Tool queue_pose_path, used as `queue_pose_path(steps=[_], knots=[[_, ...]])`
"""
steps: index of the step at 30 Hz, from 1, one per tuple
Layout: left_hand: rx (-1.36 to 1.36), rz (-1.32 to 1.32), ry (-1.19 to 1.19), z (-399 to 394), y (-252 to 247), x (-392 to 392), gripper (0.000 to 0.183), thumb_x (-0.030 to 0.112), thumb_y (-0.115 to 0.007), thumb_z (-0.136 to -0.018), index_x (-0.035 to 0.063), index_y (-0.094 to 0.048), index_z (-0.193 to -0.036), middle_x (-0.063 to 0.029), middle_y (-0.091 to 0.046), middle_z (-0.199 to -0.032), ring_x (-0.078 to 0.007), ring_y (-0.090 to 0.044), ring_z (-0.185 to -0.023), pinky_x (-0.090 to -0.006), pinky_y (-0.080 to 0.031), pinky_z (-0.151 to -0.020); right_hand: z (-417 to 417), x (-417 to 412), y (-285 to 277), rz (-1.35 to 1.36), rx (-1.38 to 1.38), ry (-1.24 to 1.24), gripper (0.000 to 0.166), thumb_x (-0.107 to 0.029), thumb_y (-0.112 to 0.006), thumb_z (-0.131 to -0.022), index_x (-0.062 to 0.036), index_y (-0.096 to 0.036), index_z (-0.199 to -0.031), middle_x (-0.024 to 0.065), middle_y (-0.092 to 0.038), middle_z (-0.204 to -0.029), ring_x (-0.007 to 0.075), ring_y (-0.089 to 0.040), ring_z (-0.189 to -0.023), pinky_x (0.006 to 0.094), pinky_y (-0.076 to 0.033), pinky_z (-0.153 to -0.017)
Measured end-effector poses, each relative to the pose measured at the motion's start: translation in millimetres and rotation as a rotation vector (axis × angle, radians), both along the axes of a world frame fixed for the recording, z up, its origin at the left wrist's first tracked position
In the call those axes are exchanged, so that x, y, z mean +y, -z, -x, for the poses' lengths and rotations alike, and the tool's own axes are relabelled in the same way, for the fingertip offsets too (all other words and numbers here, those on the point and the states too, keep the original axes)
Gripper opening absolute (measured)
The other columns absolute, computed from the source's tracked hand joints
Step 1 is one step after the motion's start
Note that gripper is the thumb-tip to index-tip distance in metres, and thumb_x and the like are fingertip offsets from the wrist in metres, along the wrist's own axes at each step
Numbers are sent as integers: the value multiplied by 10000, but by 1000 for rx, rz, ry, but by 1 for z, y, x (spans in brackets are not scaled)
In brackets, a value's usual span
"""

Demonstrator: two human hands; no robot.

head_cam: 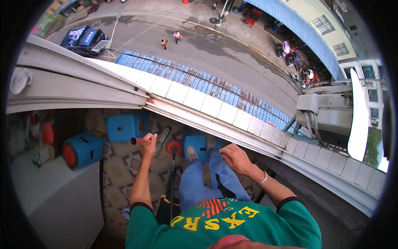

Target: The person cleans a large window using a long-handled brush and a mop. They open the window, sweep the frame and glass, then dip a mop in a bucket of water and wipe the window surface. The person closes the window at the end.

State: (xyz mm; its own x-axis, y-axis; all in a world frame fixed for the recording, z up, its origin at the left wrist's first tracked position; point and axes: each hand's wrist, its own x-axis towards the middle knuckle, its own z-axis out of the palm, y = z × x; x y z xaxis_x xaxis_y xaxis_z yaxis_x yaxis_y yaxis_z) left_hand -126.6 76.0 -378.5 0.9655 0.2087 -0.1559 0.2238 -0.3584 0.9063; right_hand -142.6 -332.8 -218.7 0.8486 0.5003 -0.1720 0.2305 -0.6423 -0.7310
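Note:
My left hand (150, 143) grips a reddish-brown pole (138, 141), its round end pointing left. Just beyond that hand is a grey bristled brush head (163, 140); whether the pole joins it cannot be told. My right hand (237, 158) hangs over my jeans beside the window sill, fingers curled, with no object visible in it. Under my shoes (191, 153) is a blue plastic stool (195, 141). Left of my legs stands a dark pole (172, 180) with a round orange-red head (174, 147).
An open window's white frame (211, 115) and tiled outer ledge (192, 99) run diagonally ahead, high over a street (205, 59). Outside right is an air-conditioner unit (325, 109). Two more blue stools (124, 126) (85, 149) stand left on the patterned tile floor (121, 171).

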Motion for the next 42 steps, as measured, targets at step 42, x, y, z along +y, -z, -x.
queue_pose_path(steps=[42], knots=[[470, 263, -129, 78, 230, -65, 118, 90, -686, -944, -18, -643, -930, -17, -651, -950, -73, -541, -821, -224, -450, -744, -18, -89, 215, 490, -270, 422, 474, -401, -597, -919, -110, -592, -1294, 78, -535, -1370, 274, -510, -1175, 411, -400, -974]])
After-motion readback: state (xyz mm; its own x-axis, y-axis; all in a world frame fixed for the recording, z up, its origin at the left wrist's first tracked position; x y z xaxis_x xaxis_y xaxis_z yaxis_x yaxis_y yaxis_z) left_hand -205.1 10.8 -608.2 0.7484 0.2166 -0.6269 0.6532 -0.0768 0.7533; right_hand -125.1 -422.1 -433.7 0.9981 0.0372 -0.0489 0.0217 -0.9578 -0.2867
